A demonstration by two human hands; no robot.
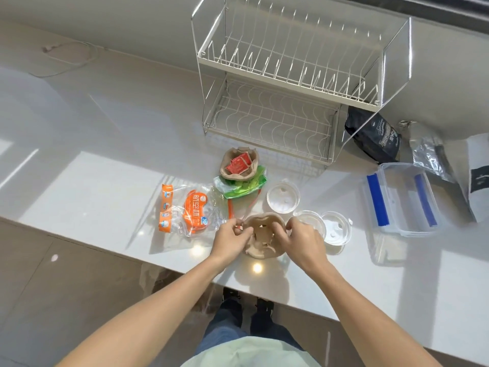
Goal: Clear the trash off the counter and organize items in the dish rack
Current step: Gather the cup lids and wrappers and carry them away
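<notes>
A: From the head view, what's being handled?

B: A crumpled brown paper bowl (264, 235), sitting near the front edge of the surface (105, 181). The left hand (229, 241) pinches its left rim with curled fingers, and the right hand (304, 238) grips the right rim the same way.

A: How will it behave?

B: I'd judge it light and soft; the walls are already buckled, so it should crush further rather than resist. The rim is the sensible hold, as there may be scraps inside.

A: And the other trash?

B: A second crumpled bowl (239, 163) holding red sachets lies further back, resting on a green wrapper (246, 185). An orange-printed clear bag (188, 207) lies to the left; thin film, likely slippery and floppy. Clear plastic lids (283, 197) sit just right of the bowl, stiff but light.

A: The rack?

B: The white wire dish rack (291, 83) stands behind, both tiers bare. A clear container with blue clips (399, 198) lies to its right, beside a black pouch (375, 136).

A: The surroundings?

B: Glossy pale surface with bright glare, tiled floor (66, 274) below.
</notes>
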